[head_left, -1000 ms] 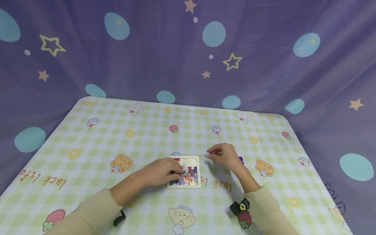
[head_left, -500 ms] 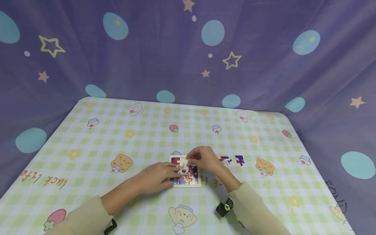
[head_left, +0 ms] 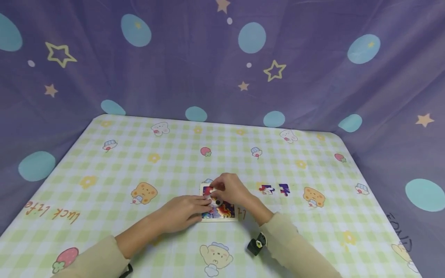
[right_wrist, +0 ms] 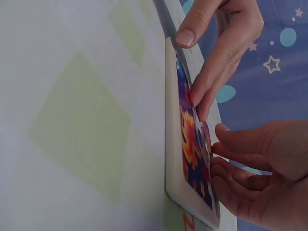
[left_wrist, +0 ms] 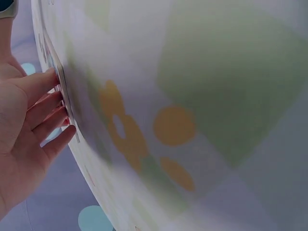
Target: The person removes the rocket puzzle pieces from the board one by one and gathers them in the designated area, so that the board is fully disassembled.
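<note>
A square puzzle tray with a pale rim (head_left: 219,220) lies on the table, colourful pieces set inside it. My left hand (head_left: 180,213) rests at its left side, fingertips on the puzzle, fingers nearly straight in the left wrist view. Over the upper part of the tray, my right hand (head_left: 230,189) has its thumb and curled fingertips together at the surface, pinching a piece that they mostly hide. The right wrist view shows both hands, left (right_wrist: 224,53) and right (right_wrist: 260,168), touching the puzzle surface (right_wrist: 190,139) inside the rim (right_wrist: 172,120).
Two loose puzzle pieces lie right of the tray: a red, white and purple one (head_left: 266,189) and a purple one (head_left: 284,189). A checked cloth (head_left: 174,154) covers the table, and a purple curtain (head_left: 194,58) hangs behind it.
My right hand has moved left from beside the tray to over its upper part, uncovering the two loose pieces. The left hand has shifted slightly left and down, its fingers still on the puzzle.
</note>
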Demonstrator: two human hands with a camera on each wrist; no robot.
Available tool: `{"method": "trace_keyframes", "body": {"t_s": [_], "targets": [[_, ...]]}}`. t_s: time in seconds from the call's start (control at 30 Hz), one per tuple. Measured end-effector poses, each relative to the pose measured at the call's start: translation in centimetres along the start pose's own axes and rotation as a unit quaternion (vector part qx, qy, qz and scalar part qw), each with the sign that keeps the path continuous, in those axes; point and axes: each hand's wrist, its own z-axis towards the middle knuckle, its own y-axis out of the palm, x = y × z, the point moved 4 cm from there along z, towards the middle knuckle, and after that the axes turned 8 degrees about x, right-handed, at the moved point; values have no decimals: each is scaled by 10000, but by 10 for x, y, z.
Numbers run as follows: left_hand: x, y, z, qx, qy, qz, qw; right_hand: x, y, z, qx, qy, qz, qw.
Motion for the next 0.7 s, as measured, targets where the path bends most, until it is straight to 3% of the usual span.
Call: {"method": "trace_keyframes", "body": {"t_s": [0.43,0.7], "targets": [[-2,1,-1,142,50,75,9999,-12,6,9,-115,-113,-68,9998],[-1,2,-1,144,14,11,9999,-12,8,9,-139,34,-318,9994]]}}
